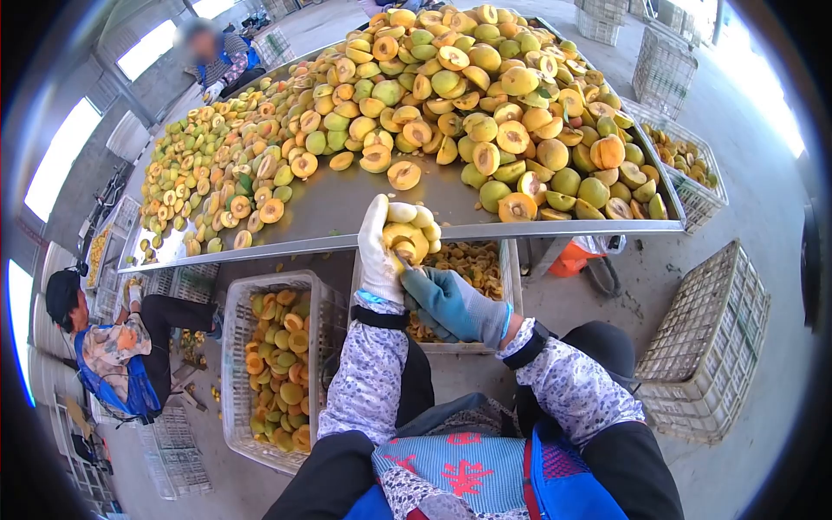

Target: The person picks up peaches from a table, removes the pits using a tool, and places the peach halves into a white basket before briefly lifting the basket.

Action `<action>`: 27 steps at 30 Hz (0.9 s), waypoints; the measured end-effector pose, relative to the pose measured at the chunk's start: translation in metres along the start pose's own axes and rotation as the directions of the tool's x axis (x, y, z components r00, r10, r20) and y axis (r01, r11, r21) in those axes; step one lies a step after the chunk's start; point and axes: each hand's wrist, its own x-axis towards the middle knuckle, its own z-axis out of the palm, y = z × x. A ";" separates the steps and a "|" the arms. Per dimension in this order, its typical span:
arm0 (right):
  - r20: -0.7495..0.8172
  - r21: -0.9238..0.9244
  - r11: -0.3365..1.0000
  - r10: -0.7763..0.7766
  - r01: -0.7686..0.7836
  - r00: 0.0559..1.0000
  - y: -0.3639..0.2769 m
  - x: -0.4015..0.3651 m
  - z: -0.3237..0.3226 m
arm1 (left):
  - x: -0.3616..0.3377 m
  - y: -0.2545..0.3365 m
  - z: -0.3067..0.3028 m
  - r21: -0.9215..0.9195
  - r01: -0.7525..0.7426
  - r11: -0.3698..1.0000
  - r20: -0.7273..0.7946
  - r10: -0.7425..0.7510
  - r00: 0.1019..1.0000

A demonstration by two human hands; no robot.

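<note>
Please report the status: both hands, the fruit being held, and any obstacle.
Left hand holding cut fruit. Right hand close against it, grip unclear. Metal table just ahead; nothing seen blocking the fruit.

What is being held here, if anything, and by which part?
A halved fruit, held around its rim by the left hand; the right hand is closed at its lower edge, its own grip unclear.

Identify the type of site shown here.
Probably a fruit-processing shed or warehouse: a long metal table heaped with halved fruit, plastic crates of fruit around it on a bare floor, and co-workers seated nearby.
</note>
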 end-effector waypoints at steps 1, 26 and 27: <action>-0.136 -0.210 0.868 -0.481 0.449 0.866 0.042 0.025 -0.001 | 0.004 0.003 -0.005 -0.125 0.011 0.992 -0.018 -0.014 1.000; -0.363 -0.738 0.651 -0.607 0.180 0.707 -0.004 0.001 -0.039 | 0.112 0.025 -0.005 0.999 0.043 -0.029 -0.045 -0.093 0.995; -0.381 -0.725 0.664 -0.607 0.182 0.697 -0.008 0.002 -0.039 | 0.103 0.024 -0.007 0.987 0.016 0.162 -0.005 -0.068 0.998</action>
